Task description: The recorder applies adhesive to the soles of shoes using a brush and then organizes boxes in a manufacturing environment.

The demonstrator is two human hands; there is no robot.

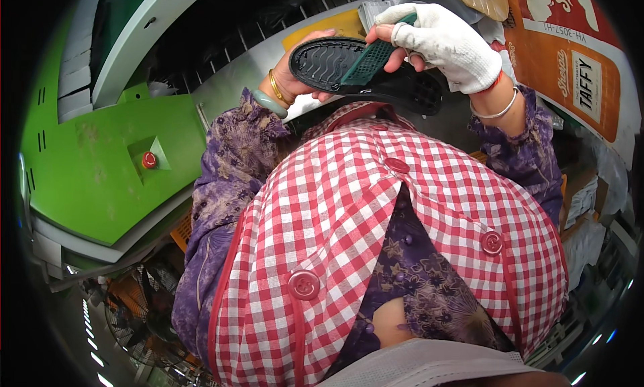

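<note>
Sole [318, 57], black and treaded, was gripped by the bare left hand [295, 72] in front of the checked apron [322, 212]. A green textured piece [365, 64], pinched in the gloved right hand [448, 46], was slanted across it. Handling was judged underway, not finished; whether the two were joined, or how much was left, could not be told.

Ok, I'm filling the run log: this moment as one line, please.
left hand: holds black sole | gloved right hand: holds green textured piece
</note>
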